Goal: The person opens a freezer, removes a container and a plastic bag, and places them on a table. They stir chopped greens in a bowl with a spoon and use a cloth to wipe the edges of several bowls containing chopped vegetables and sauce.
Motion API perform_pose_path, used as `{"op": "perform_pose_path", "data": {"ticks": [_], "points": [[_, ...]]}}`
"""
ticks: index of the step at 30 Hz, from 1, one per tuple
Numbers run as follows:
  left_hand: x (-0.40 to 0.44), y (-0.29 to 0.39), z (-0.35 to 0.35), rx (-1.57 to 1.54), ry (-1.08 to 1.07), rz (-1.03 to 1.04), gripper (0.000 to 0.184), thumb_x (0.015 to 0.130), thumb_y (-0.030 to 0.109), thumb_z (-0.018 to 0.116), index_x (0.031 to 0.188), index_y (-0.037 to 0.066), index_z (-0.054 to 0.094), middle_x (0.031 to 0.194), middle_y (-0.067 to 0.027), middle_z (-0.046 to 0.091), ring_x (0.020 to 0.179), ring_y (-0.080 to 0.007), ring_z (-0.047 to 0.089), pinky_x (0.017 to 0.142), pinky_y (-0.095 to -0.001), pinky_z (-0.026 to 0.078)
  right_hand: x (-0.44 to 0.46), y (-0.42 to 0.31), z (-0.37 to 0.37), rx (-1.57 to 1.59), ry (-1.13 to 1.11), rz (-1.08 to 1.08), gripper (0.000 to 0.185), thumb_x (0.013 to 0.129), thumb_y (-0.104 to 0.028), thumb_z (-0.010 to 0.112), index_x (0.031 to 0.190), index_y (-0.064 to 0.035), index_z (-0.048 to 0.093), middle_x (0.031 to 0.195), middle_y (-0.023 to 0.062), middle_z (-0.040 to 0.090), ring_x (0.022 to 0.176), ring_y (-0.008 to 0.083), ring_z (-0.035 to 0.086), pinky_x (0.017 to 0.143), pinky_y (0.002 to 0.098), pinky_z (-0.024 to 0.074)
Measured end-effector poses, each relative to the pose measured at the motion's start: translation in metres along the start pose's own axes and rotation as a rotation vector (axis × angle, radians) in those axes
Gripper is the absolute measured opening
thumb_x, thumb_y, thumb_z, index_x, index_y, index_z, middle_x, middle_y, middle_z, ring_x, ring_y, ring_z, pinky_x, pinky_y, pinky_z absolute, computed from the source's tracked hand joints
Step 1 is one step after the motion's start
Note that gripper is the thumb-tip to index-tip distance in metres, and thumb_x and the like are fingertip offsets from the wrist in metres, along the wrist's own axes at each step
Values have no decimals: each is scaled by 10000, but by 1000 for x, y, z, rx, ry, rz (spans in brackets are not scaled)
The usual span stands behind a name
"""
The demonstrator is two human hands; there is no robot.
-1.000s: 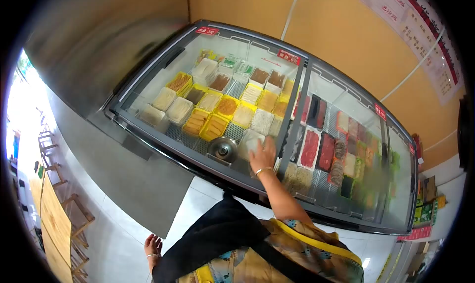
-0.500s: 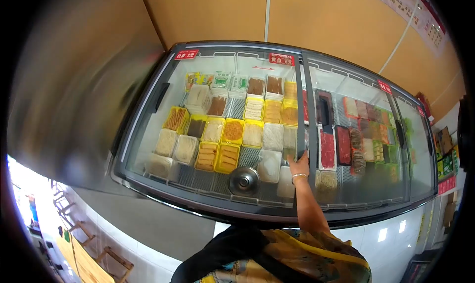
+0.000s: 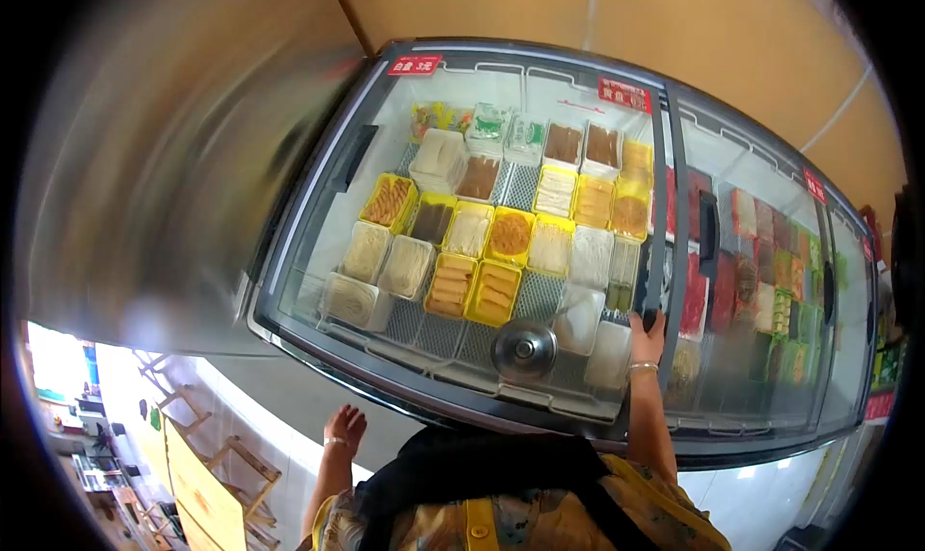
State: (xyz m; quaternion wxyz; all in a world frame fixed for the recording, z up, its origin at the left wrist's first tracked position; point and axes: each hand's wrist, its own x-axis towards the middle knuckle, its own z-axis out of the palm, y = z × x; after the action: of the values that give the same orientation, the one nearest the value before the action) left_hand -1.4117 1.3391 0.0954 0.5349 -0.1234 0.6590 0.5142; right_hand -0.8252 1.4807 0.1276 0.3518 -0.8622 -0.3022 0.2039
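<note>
My right hand [image 3: 648, 337] is closed around the lower part of the dark frame [image 3: 667, 252] where the sliding glass lids of a display freezer meet. A bracelet circles that wrist. My left hand [image 3: 347, 428] hangs in front of the freezer's near edge, touching nothing, its fingers loosely bent and apart. Under the left glass lid [image 3: 525, 204] stand yellow and white trays of food. A round metal lid [image 3: 523, 350] with a knob is near the front. Close to my right hand, a white tray [image 3: 609, 355] shows through the glass.
To the left rises a shiny metal surface [image 3: 183, 185]. A black handle [image 3: 708, 233] sits on the right lid, over trays of red meat [image 3: 694, 296]. Behind is a tan wall [image 3: 501, 12]. Wooden stools [image 3: 246, 474] and a wooden table [image 3: 202, 493] stand at lower left.
The view has turned left, so the freezer appears farther right. My left hand has come into view. My right hand stays at the lid frame.
</note>
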Motion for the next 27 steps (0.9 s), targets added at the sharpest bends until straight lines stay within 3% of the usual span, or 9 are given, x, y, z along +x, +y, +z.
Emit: {"op": "perform_pose_path", "data": {"ticks": [5, 7, 9, 11, 19, 20, 22, 26, 27], "points": [[-11, 39, 70, 371, 137, 358, 364, 801, 97, 525, 1158, 66, 460, 1043, -89, 501, 829, -200, 536, 712, -351, 482, -15, -4, 11, -332, 133, -180, 744, 745, -404, 602, 1273, 38, 321, 1217, 251, 444, 1107, 390, 445, 919, 414, 376], [-11, 51, 73, 892, 367, 916, 475, 753, 71, 560, 1211, 67, 433, 1147, -116, 434, 929, -233, 524, 807, -343, 459, -22, -20, 5, -414, 205, -321, 704, 775, -384, 577, 1266, 52, 321, 1212, 260, 440, 1093, 400, 447, 917, 415, 372], [6, 68, 67, 946, 375, 1286, 524, 713, 55, 585, 1218, 69, 443, 1217, -147, 383, 1061, -294, 471, 915, -352, 391, -32, -32, 3, -405, 200, -364, 604, 804, -283, 567, 1253, 50, 340, 1256, 261, 397, 1138, 410, 400, 944, 429, 341], [0, 96, 85, 1187, 466, 1405, 501, 706, 56, 589, 1193, 76, 476, 1240, -168, 395, 1159, -334, 397, 974, -391, 328, -39, -26, 5, -500, 252, -665, 522, 811, -174, 560, 1240, 47, 362, 1308, 244, 345, 1200, 406, 335, 985, 455, 290], [97, 224, 131, 1381, 415, 1355, 472, 704, 141, 592, 1158, 63, 486, 1207, -181, 454, 1119, -359, 421, 946, -427, 348, -169, -53, 41, -440, -228, -743, 580, 722, -91, 617, 1251, -2, 396, 1361, 208, 300, 1253, 387, 288, 1021, 475, 245], [140, 240, 122, 1425, 355, 1549, 461, 705, 163, 586, 1147, 68, 493, 1161, -189, 477, 1083, -360, 447, 925, -433, 362, -189, -55, 42, -465, -294, -700, 615, 706, -91, 629, 1264, -8, 384, 1361, 205, 302, 1253, 379, 293, 1020, 473, 251], [135, 257, 145, 1602, 351, 1303, 457, 711, 190, 598, 1140, 69, 497, 1120, -179, 487, 1030, -357, 466, 883, -456, 378, -227, -53, 45, -344, -259, -794, 542, 690, -82, 636, 1203, -34, 470, 1317, 206, 366, 1222, 375, 346, 1001, 488, 278], [125, 272, 186, 1788, 712, 1222, 431, 742, 355, 624, 1107, 145, 527, 1113, -95, 515, 1007, -313, 509, 757, -461, 469, -273, -57, 30, -363, -170, -651, 359, 691, -67, 621, 1047, -66, 574, 1257, 186, 424, 1176, 378, 389, 918, 474, 346], [128, 273, 192, 1818, 722, 1256, 427, 744, 359, 620, 1090, 124, 534, 1087, -101, 520, 970, -316, 530, 757, -459, 472, -278, -50, 27, -323, -63, -574, 316, 688, -27, 605, 1000, -65, 581, 1172, 168, 465, 1052, 354, 441, 846, 442, 377]]}}
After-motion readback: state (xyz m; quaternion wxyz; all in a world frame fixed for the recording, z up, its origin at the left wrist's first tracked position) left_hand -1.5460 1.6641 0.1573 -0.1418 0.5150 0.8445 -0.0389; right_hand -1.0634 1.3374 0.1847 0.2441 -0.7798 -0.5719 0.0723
